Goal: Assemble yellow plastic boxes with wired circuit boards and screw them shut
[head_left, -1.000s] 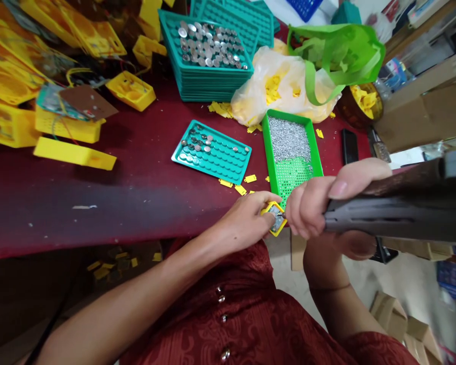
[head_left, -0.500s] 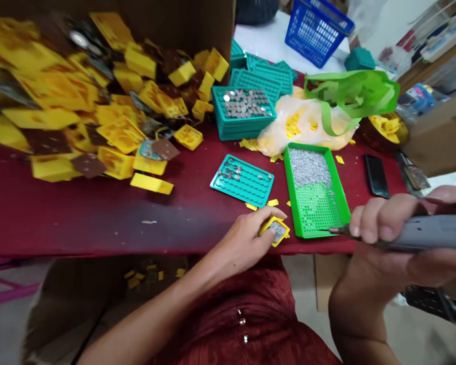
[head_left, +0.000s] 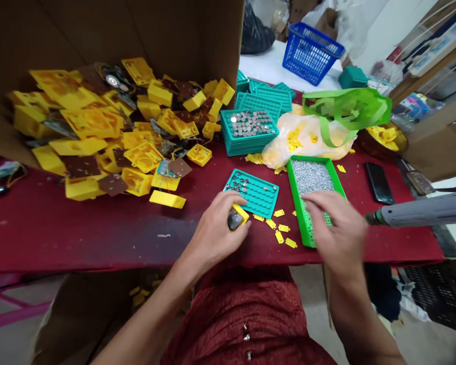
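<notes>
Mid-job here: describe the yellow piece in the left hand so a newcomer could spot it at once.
On the red-covered table, right of the yellow plastic heap, find the small teal tray. Just below it, the left hand grips a small yellow holder; unlike the pieces in the heap, it is held and shows a dark, shiny centre.

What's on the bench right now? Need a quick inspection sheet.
surface: dark red table cover, scuffed
job's things: yellow plastic holder; green tray of small silver pieces; teal tray with some metal discs
clutter: yellow plastic scraps; heaped yellow holders
grippers: left hand grips the yellow plastic holder; right hand open over the green tray, blurred
cables: thin wires at the table's left end
surroundings: blue basket; cardboard box; grey handheld tool
</notes>
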Motion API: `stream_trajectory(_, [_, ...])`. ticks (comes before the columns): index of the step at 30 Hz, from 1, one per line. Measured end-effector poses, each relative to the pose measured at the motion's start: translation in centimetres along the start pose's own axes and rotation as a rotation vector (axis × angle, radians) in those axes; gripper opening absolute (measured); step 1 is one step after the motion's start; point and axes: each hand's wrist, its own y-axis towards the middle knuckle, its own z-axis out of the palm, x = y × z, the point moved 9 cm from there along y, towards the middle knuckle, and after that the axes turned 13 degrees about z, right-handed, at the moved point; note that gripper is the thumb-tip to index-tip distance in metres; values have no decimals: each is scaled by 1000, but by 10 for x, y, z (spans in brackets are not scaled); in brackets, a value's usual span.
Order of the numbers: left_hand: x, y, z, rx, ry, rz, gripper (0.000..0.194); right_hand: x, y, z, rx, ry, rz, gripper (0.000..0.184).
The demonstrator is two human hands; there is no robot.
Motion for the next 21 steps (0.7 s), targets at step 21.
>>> stream_trajectory(21, [3,2,9,123,642,-67,36,-29,52,81,69,-386,128,26])
